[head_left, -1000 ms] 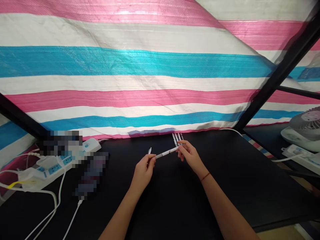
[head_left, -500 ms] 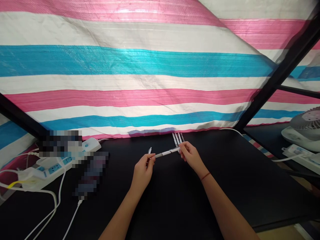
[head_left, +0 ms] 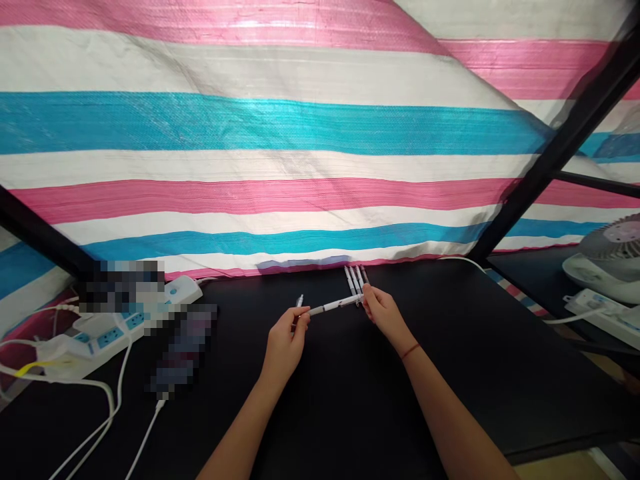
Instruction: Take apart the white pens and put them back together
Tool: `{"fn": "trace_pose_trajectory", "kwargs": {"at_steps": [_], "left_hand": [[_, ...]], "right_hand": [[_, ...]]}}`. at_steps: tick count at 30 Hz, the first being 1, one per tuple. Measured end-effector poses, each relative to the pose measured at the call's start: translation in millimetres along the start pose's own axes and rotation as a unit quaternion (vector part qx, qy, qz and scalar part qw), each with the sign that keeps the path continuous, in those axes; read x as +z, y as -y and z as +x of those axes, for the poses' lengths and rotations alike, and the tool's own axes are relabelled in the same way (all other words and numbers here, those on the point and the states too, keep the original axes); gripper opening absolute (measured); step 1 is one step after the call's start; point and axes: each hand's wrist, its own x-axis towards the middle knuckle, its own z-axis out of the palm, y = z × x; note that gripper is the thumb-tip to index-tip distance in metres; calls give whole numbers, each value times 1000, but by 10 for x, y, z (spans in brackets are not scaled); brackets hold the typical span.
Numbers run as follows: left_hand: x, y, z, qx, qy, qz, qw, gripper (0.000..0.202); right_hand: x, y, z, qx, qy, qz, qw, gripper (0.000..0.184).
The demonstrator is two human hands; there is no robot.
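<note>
A white pen (head_left: 333,305) with a grey grip section is held nearly level above the black table (head_left: 320,407). My left hand (head_left: 286,340) pinches its grey end, while my right hand (head_left: 383,310) has thumb and fingers closed on its other end. Behind my right hand, several white pens (head_left: 354,279) lie side by side near the back edge, their near ends partly hidden. One more pen (head_left: 299,301) lies just beyond my left hand, which covers part of it.
On the left, a white power strip (head_left: 165,303) carries plugs and looping white cables. A blurred-out dark object (head_left: 185,347) with a white cable lies beside it. A striped tarp (head_left: 300,127) hangs behind the table. At the right stand a fan (head_left: 607,257) and another power strip (head_left: 600,320).
My right hand has shifted slightly to the right along the pen's end. My left hand keeps its pinch, almost unmoved.
</note>
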Motion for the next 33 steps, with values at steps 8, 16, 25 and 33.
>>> {"fn": "trace_pose_trajectory", "kwargs": {"at_steps": [8,16,25,33], "left_hand": [[1,14,-3,0,-10,5,1000,26],[6,19,-6,0,-10,5,1000,27],[-1,4,-2,3,-9,3,1000,27],[1,8,-3,-10,-3,-3,1000,27]], "right_hand": [[18,7,2,-13,44,54,998,33],[8,29,-16,-1,3,10,1000,42],[-9,11,-4,-10,36,16,999,32],[4,24,-14,19,15,6,1000,42]]}}
